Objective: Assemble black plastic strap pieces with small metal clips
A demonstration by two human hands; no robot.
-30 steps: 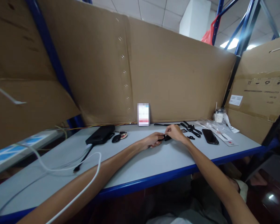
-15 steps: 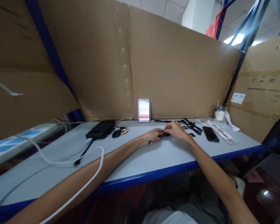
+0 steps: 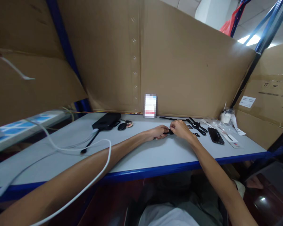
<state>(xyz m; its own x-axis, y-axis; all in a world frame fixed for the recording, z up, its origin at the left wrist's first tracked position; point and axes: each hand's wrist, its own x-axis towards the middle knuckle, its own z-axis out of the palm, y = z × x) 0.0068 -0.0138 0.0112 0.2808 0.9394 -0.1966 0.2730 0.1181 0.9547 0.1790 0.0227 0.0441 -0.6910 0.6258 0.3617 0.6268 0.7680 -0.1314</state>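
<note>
Cardboard wall: point(image 3: 103, 56) it stands along the far side of the table, a taped seam running up it left of middle.
Table: point(image 3: 141, 157) pale top with a blue near edge, my forearms reaching across it.
White-and-blue strip: point(image 3: 25, 127) long and low, at the far left.
Black box: point(image 3: 107, 121) on the left part of the table, toward the far edge – a white cable point(image 3: 109, 157) loops nearer to me and passes over my left forearm.
My left hand: point(image 3: 160, 131) fingers curled closed, grasping the small black piece.
My right hand: point(image 3: 178, 127) just to the right, thumb and fingertips pinched on that same piece.
Screen: point(image 3: 150, 106) upright against the far wall, its picture blurred.
Phone: point(image 3: 216, 136) lying flat on the right, dark face up, with clear packaging point(image 3: 220, 125) just beyond.
Black strapped thing: point(image 3: 197, 126) just right of my right hand, its arms spread.
Black oval: point(image 3: 122, 126) right of the box, beside a small round thing.
Small black piece: point(image 3: 170, 132) between my two hands, right of the table's middle – mostly hidden by my fingers, so I cannot tell its shape.
</note>
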